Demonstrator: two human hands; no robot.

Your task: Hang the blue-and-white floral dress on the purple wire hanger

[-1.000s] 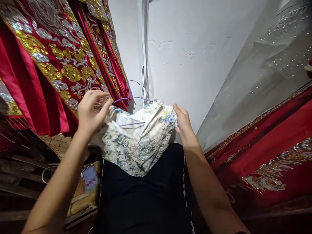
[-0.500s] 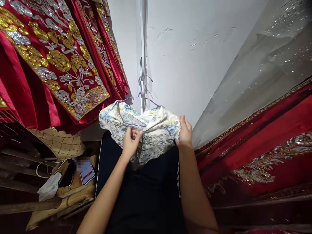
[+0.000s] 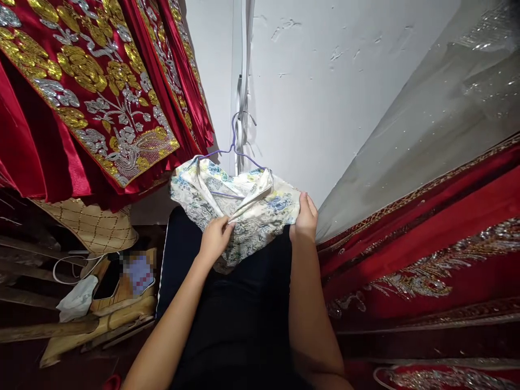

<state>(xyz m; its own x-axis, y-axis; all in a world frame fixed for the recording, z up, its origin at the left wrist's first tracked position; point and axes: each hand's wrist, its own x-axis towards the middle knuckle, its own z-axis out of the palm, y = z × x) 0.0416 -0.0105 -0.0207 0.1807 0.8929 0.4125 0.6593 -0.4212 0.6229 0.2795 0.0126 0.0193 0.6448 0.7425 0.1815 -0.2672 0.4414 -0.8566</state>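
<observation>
A cream floral blouse with blue and yellow flowers hangs on a thin purple hanger in front of me. Both shoulders of the blouse rest over the hanger, whose bottom bar shows inside the neckline. My left hand pinches the front of the V-shaped collar, at its lowest point. At the blouse's right side, my right hand grips the edge of the sleeve, thumb up. The lower part of the blouse droops in folds above my dark-clothed lap.
Red garments with gold and silver sequins hang at left. Red beaded fabric and sheer grey cloth are at right. A white wall stands ahead. A phone and white cable lie on a wooden stool.
My left hand has closed on the collar's front and pulled the neckline down into a sharper V. My right hand keeps its hold on the sleeve. The view has shifted slightly.
</observation>
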